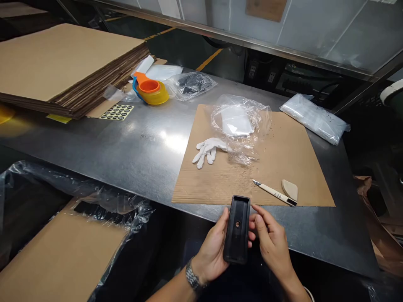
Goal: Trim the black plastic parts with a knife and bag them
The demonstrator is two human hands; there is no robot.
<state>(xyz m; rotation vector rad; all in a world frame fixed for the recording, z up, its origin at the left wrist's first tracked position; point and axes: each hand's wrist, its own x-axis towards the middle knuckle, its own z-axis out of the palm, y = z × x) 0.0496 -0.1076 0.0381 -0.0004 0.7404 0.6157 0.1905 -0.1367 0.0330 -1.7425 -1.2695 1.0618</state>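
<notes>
Over the near table edge, my left hand [212,249] grips a black rectangular plastic part [236,235], tilted with its hollow side towards me. The part has a raised rim and a small round hole near its middle. My right hand [272,241] is beside the part's right edge, fingers loosely bent and apart; contact with the edge cannot be made out. Beyond the hands, a craft knife [273,193] marked A26 and a beige wedge-shaped pad [289,190] lie on a cardboard sheet [208,184]. A white glove [210,150] lies farther left on the sheet.
Clear plastic bags [237,117] rest on the cardboard, and a wrapped packet [315,117] lies at right. A tape dispenser [149,88], sticker sheet [117,112] and cardboard stack [69,63] occupy the left of the metal table [138,147]. A plastic-lined box [72,243] stands lower left.
</notes>
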